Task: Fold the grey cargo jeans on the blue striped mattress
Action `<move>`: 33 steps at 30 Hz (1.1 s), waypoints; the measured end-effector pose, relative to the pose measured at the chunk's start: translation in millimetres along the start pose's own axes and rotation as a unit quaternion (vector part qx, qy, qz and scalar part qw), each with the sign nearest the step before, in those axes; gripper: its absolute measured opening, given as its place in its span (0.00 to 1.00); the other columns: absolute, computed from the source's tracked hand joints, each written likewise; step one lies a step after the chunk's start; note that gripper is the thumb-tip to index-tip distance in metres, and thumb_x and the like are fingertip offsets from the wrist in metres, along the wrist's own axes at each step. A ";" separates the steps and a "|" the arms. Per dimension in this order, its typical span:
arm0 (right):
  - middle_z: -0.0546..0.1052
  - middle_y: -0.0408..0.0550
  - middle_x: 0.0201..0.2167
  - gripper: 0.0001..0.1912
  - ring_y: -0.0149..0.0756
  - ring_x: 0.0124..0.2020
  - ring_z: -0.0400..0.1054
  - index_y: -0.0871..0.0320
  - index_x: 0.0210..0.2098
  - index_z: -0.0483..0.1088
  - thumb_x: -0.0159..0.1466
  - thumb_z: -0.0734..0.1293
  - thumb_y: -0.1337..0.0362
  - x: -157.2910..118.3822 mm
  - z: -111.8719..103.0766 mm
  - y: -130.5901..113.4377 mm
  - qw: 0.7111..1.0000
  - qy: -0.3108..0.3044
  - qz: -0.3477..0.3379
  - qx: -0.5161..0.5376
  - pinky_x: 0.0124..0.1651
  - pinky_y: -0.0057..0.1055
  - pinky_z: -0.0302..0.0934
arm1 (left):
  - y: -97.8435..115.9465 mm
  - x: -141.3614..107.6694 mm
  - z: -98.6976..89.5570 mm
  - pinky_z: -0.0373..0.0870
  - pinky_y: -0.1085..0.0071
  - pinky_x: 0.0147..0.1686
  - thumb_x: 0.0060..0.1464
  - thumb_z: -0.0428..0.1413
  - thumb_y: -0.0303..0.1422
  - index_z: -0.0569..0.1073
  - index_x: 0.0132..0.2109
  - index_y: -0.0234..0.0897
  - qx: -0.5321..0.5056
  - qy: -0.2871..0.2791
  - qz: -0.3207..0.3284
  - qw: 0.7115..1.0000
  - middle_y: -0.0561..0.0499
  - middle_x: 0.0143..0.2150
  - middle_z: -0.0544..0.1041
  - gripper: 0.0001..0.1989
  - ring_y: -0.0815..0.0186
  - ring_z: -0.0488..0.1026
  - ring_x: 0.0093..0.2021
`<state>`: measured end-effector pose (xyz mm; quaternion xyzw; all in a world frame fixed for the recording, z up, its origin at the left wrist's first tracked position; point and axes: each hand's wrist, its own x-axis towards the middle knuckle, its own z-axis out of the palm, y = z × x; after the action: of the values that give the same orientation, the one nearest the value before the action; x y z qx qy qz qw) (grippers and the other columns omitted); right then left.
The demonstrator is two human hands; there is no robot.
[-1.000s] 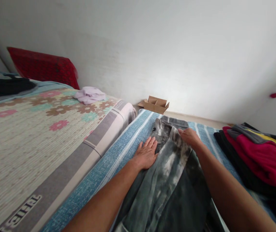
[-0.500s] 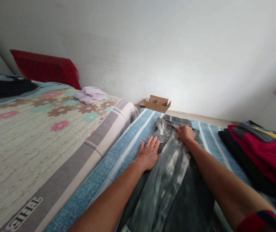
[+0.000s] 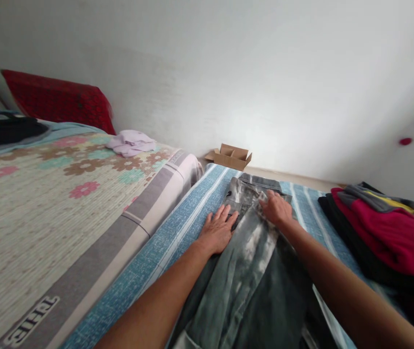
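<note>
Grey tie-dyed jeans [image 3: 253, 247], mottled with pale patches, lie lengthwise on the blue striped bed, waistband at the far end. My left hand [image 3: 218, 228] rests flat with fingers spread on the left edge of the jeans, just below the waistband. At the upper right part, below the waistband, my right hand [image 3: 276, 208] has its fingers bent onto the cloth, pinching a fold of it. The fingertips are partly hidden. The near end of the jeans runs out of view between my forearms.
Folded clothes [image 3: 384, 228], red, black and grey, are stacked on the right. A flowered bed [image 3: 94, 218] adjoins on the left, holding a pale lilac cloth [image 3: 132, 143] and dark clothing [image 3: 7, 131]. An open cardboard box [image 3: 230, 157] sits by the wall.
The view has turned slightly to the right. My right hand's fingers have loosened a little from a tight fist and lie lower on the cloth. My left hand stays in place.
</note>
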<state>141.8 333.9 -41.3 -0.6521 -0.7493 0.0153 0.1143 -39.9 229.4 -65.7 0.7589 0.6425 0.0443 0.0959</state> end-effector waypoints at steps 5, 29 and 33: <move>0.66 0.59 0.55 0.25 0.45 0.56 0.61 0.62 0.57 0.60 0.68 0.53 0.52 -40.7 14.4 -3.3 0.985 -0.033 -0.170 0.008 0.56 0.37 0.54 | -4.2 5.2 2.1 0.44 0.47 0.61 0.59 0.42 0.32 0.50 0.67 0.42 -0.004 0.009 0.000 1.000 0.44 0.71 0.40 0.29 0.55 0.36 0.69; 0.52 0.57 0.66 0.41 0.52 0.67 0.39 0.62 0.66 0.50 0.65 0.45 0.40 -144.2 7.3 -34.1 0.970 -0.053 -0.226 0.065 0.65 0.50 0.33 | -7.1 9.6 3.8 0.44 0.47 0.62 0.62 0.38 0.35 0.52 0.66 0.43 -0.011 0.018 -0.016 1.000 0.46 0.70 0.43 0.26 0.55 0.38 0.69; 0.51 0.56 0.66 0.40 0.50 0.67 0.39 0.62 0.66 0.50 0.65 0.45 0.40 -146.2 11.3 -32.7 0.972 -0.057 -0.218 0.064 0.65 0.49 0.33 | -6.9 2.8 4.5 0.45 0.49 0.62 0.63 0.38 0.38 0.55 0.66 0.38 -0.018 0.024 -0.007 1.000 0.44 0.70 0.45 0.26 0.55 0.39 0.69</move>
<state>125.8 187.0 -68.8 -0.4629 -0.8759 0.0748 0.1138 -45.2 232.9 -71.6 0.7515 0.6487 0.0737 0.0947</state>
